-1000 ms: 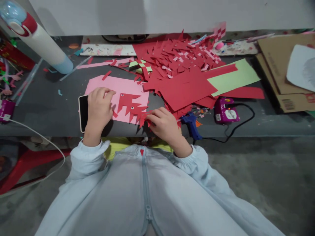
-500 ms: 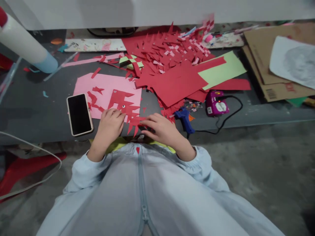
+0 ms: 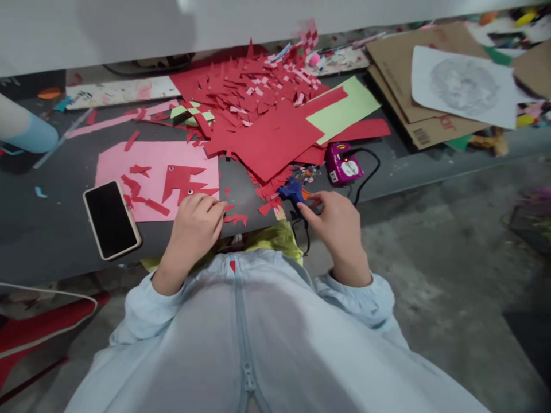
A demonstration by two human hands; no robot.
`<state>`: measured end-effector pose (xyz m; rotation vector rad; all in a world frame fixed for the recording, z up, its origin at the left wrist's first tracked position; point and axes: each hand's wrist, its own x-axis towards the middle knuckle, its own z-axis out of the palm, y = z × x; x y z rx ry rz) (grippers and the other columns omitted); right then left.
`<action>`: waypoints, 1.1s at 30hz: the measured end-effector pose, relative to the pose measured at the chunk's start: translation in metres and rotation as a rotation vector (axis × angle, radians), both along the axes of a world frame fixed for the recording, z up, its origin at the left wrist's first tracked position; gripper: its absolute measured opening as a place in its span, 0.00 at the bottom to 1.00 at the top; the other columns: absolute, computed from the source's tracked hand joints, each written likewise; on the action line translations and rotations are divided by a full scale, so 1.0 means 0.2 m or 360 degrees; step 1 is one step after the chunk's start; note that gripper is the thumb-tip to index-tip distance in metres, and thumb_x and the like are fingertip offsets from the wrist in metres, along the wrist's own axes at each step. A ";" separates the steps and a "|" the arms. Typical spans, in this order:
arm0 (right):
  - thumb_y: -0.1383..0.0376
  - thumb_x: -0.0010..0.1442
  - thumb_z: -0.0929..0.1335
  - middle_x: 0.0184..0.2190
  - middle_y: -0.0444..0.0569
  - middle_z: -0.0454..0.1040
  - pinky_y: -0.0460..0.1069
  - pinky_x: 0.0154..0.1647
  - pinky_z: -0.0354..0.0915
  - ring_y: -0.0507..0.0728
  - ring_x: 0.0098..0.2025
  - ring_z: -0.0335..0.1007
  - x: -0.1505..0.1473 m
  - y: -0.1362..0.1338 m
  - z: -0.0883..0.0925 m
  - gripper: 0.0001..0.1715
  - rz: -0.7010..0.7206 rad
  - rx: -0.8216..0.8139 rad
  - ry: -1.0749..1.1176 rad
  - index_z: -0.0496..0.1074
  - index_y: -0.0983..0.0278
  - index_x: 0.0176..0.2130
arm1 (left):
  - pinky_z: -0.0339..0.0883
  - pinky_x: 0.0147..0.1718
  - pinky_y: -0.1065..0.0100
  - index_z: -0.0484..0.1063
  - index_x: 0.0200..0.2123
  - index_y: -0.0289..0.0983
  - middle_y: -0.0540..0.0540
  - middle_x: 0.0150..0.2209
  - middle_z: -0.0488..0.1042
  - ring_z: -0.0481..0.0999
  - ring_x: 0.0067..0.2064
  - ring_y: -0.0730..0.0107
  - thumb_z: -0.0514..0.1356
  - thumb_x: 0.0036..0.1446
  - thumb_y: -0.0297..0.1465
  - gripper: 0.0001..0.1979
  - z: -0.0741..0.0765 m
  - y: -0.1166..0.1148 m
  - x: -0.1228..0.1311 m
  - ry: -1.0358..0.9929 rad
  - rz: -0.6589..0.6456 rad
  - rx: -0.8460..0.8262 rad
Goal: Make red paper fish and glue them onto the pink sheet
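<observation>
My left hand (image 3: 197,226), its fingers curled together, presses on a spiky red paper cutout (image 3: 236,218) at the table's front edge and hides much of it. Just beyond the fingers, more red cutouts with googly eyes (image 3: 190,191) lie on a pink sheet (image 3: 163,152). My right hand (image 3: 338,226) is at the handle of a blue glue gun (image 3: 293,190), thumb and forefinger apart and touching or very near it. The gun still lies on the table, its cord hanging over the edge.
A phone (image 3: 112,219) lies at the left. Behind are heaped red paper scraps (image 3: 258,86), red sheets (image 3: 271,143) and a light green strip (image 3: 350,109). A purple box (image 3: 343,164) with a black cord sits right of the gun. Cardboard (image 3: 391,97) is stacked far right.
My right hand has left the red cutout and moved right to the glue gun. My left hand stays on the cutout. The view has turned to the right.
</observation>
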<state>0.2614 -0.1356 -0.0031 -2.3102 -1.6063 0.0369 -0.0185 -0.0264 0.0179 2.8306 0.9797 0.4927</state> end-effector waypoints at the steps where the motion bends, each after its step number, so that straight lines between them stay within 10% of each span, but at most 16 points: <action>1: 0.54 0.62 0.68 0.31 0.53 0.76 0.53 0.35 0.58 0.62 0.35 0.68 0.00 -0.01 -0.01 0.16 -0.0009 -0.0027 -0.0021 0.75 0.64 0.38 | 0.68 0.45 0.54 0.77 0.43 0.35 0.40 0.40 0.79 0.74 0.44 0.55 0.52 0.66 0.29 0.14 0.01 0.00 0.01 0.0002 -0.0015 0.0006; 13: 0.56 0.64 0.65 0.35 0.56 0.75 0.53 0.36 0.53 0.63 0.39 0.66 -0.08 0.04 0.00 0.16 -0.0184 -0.0470 -0.0176 0.74 0.66 0.36 | 0.70 0.43 0.58 0.78 0.43 0.34 0.42 0.39 0.79 0.75 0.43 0.58 0.53 0.66 0.28 0.13 0.04 -0.05 0.05 0.0032 -0.0083 0.0038; 33: 0.55 0.64 0.65 0.37 0.63 0.77 0.53 0.35 0.54 0.65 0.39 0.69 -0.10 0.05 0.01 0.20 -0.0368 -0.0476 -0.0238 0.75 0.70 0.40 | 0.67 0.41 0.60 0.78 0.36 0.35 0.44 0.35 0.79 0.75 0.39 0.61 0.53 0.68 0.33 0.15 0.03 -0.06 0.00 0.0098 0.0029 0.0007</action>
